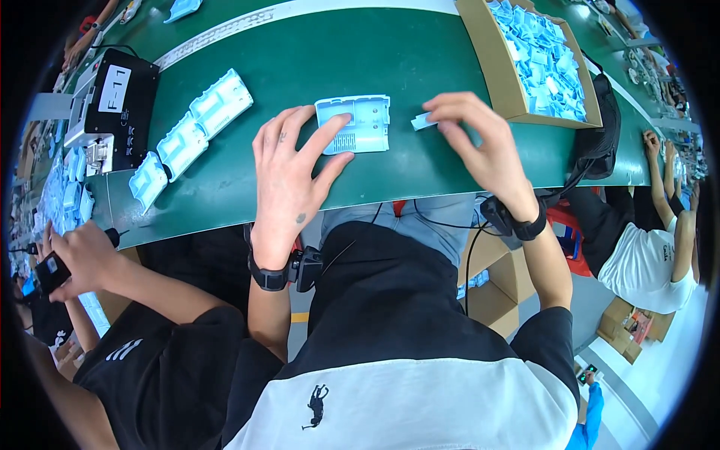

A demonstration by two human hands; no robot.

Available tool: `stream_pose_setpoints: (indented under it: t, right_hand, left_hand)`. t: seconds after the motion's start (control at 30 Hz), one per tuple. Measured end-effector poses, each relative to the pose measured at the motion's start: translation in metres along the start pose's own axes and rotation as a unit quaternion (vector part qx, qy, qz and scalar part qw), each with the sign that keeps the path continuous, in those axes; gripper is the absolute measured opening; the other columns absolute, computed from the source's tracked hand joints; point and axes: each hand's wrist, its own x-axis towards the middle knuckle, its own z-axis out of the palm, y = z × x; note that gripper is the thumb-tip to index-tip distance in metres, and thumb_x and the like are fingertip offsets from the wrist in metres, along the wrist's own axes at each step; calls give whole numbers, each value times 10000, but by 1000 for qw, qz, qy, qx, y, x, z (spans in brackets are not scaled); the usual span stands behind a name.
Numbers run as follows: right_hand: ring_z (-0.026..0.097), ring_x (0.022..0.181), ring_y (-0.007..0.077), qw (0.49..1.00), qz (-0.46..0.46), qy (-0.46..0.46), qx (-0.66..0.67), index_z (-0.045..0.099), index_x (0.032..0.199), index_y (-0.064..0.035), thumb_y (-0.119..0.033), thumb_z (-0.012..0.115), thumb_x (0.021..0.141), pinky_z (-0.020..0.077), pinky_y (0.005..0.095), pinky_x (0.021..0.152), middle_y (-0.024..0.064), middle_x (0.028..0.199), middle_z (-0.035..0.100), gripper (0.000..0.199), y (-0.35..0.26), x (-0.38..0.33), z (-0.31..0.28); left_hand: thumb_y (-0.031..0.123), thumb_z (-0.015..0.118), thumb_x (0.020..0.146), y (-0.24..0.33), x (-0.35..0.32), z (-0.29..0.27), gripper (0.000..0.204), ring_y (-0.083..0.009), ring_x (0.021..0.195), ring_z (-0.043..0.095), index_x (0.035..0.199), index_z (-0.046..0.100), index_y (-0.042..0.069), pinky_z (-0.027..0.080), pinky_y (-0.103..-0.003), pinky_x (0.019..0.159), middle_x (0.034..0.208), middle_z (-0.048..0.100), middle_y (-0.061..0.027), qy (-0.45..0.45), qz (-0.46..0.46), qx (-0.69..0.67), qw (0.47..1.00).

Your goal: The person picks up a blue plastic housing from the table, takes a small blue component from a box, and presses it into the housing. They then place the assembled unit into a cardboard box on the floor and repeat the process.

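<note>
A light-blue plastic housing [373, 126], shallow and roughly rectangular with a slotted patch, lies on the green table in front of me. My left hand [291, 174] grips it at its left side, the index finger reaching onto the inner face and the thumb at the near edge. To the right of it, just above the table, my right hand [480, 139] pinches a small light-blue plastic piece [421, 121] between thumb and fingers. The piece and the housing are apart. Part of the housing's left side is hidden under my fingers.
Several similar housings [182, 148] lie in a slanting row at the left, beside a black machine [116, 109]. A cardboard box [491, 64] full of small blue pieces stands at the far right, near a black bag [606, 135]. A co-worker's arm [142, 281] is close on my left.
</note>
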Motion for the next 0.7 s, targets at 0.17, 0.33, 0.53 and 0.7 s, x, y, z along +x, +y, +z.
stream_pose_setpoints:
  t: [0.17, 0.33, 0.53, 0.7]
  right_hand:
    - [676, 1056, 287, 996, 19, -45, -73, 691, 1106, -47, 7, 659, 963, 553, 375, 889, 116, 1037, 701, 156, 5, 14, -11]
    - [665, 948, 275, 959, 191, -186, -100, 688, 1144, -55, -35, 659, 982, 545, 388, 805, 113, 1084, 670, 166, -14, 19, -11]
    - [658, 914, 272, 952, 106, -208, -198, 691, 1165, -69, -55, 688, 957, 539, 402, 775, 97, 1046, 635, 209, -22, 28, -14]
    - [657, 918, 284, 970, -108, -162, -146, 694, 1182, -77, -41, 708, 928, 546, 406, 789, 99, 1030, 606, 257, -17, 31, -2]
  left_hand:
    - [231, 812, 880, -1, 2, 2, 457, -358, 1302, 534, 1324, 709, 199, 397, -480, 1095, 1364, 601, -134, 2, 6, 6, 1000]
    - [233, 813, 880, 0, 1, 2, 462, -356, 1303, 534, 1328, 707, 203, 395, -478, 1099, 1360, 602, -132, 4, 2, 3, 1000]
    - [235, 814, 881, 0, 0, 3, 465, -354, 1302, 535, 1331, 704, 201, 398, -474, 1099, 1357, 601, -133, 4, -5, 10, 1000]
    - [243, 821, 874, -1, 1, 3, 463, -362, 1289, 540, 1318, 704, 192, 407, -477, 1090, 1339, 603, -139, 7, -21, -5, 1000]
